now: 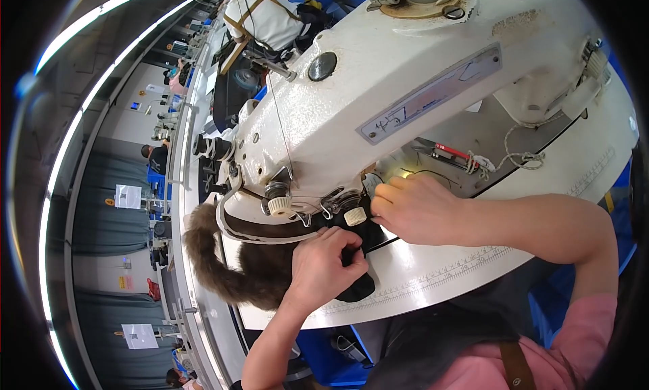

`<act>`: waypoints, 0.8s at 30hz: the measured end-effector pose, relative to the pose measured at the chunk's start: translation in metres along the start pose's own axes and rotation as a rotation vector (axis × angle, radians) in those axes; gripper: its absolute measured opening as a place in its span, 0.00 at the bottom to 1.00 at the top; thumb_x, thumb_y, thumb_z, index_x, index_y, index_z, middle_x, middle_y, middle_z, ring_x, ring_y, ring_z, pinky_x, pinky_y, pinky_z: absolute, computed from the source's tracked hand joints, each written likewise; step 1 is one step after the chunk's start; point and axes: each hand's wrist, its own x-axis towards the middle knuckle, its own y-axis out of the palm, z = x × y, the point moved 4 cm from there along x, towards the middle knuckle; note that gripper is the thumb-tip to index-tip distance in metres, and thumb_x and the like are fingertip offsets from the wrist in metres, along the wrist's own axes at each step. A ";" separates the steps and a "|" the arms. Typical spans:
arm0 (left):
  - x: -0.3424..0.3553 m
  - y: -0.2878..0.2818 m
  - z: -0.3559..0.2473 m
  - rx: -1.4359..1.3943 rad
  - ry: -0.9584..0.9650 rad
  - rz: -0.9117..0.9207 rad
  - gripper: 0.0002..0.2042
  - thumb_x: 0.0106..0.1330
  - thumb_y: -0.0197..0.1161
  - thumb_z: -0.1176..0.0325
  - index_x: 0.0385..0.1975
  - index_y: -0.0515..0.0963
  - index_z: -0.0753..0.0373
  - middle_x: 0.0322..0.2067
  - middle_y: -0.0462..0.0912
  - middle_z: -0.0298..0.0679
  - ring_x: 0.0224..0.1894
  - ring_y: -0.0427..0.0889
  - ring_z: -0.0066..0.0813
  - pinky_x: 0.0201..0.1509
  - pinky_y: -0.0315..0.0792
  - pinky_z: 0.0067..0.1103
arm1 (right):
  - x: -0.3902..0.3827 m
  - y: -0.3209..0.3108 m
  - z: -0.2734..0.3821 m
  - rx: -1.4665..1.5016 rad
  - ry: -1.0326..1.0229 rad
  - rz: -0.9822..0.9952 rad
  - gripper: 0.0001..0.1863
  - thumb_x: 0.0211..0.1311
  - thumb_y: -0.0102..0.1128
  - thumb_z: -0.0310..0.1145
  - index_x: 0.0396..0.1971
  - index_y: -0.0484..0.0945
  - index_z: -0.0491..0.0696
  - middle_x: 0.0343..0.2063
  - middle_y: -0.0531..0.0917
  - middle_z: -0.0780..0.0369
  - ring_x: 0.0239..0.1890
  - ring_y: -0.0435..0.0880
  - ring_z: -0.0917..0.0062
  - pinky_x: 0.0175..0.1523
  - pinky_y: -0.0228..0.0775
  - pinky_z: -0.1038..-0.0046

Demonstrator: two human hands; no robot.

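Head: left fingers (pixel 346 238) pinched on cloth (pixel 358 290)

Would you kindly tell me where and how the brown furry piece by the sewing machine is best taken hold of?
Probably by the outer strip of the brown furry piece, coming from the person's left: that strip curves out past the white curved bar, which crosses the piece's upper part, while the left hand crowds its right side.

Lower centre, the fur (pixel 267 265) is brown, the fabric (pixel 359 290) black; upper right, the sewing machine (pixel 378 79) is white; lower right, the sleeve (pixel 596 322) is pink.
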 end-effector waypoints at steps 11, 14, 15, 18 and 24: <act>-0.007 0.006 -0.006 0.108 -0.085 -0.057 0.04 0.57 0.66 0.70 0.29 0.82 0.63 0.25 0.79 0.38 0.30 0.79 0.39 0.39 0.70 0.30 | -0.014 -0.002 0.015 0.067 -0.232 -0.096 0.08 0.50 0.67 0.36 0.25 0.80 0.48 0.24 0.76 0.68 0.31 0.73 0.75 0.36 0.67 0.74; -0.008 0.004 -0.002 0.087 -0.064 -0.084 0.03 0.58 0.65 0.72 0.30 0.80 0.63 0.25 0.79 0.39 0.30 0.78 0.41 0.38 0.69 0.32 | -0.016 0.000 0.018 0.081 -0.246 -0.097 0.08 0.50 0.67 0.35 0.29 0.81 0.48 0.27 0.78 0.68 0.31 0.73 0.76 0.35 0.67 0.75; -0.008 0.003 -0.001 0.083 -0.075 -0.104 0.03 0.59 0.64 0.73 0.31 0.79 0.63 0.25 0.79 0.40 0.30 0.78 0.41 0.37 0.69 0.32 | -0.016 0.000 0.018 0.076 -0.249 -0.094 0.09 0.50 0.66 0.35 0.30 0.81 0.48 0.28 0.79 0.68 0.32 0.74 0.76 0.35 0.68 0.75; -0.011 0.006 0.001 0.085 -0.072 -0.142 0.04 0.60 0.63 0.74 0.33 0.77 0.62 0.25 0.79 0.40 0.29 0.78 0.42 0.36 0.67 0.32 | -0.016 0.001 0.019 0.074 -0.238 -0.066 0.10 0.50 0.66 0.35 0.32 0.81 0.47 0.31 0.81 0.67 0.33 0.75 0.76 0.36 0.69 0.75; -0.007 0.008 -0.001 0.109 -0.097 -0.190 0.06 0.58 0.66 0.71 0.33 0.79 0.63 0.24 0.79 0.39 0.28 0.77 0.39 0.36 0.67 0.30 | -0.012 -0.001 0.018 0.073 -0.178 -0.063 0.12 0.51 0.66 0.35 0.34 0.81 0.46 0.33 0.82 0.66 0.34 0.75 0.75 0.38 0.69 0.74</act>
